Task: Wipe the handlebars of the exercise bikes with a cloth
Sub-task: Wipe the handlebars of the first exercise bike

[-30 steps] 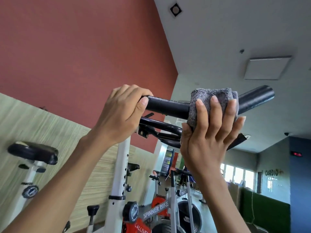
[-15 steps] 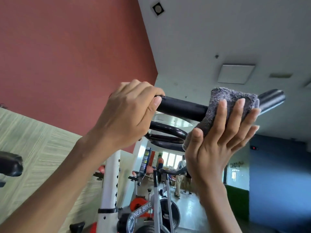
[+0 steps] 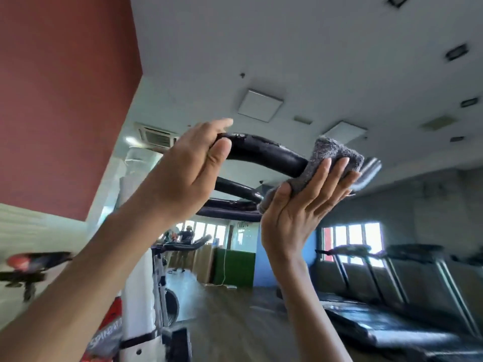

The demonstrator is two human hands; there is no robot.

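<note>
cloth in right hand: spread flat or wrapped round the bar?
Wrapped. The grey cloth is bunched and folded over the black handlebar near its end; the right hand holds it there between thumb and fingers.

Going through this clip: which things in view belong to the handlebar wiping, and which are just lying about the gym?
Part of the job:
- handlebar, gripped by the left hand
- grey cloth, held against the bar by the right hand

Just around:
- treadmills on the right
- second bike, blurred, far left
- green panel at the back
</note>
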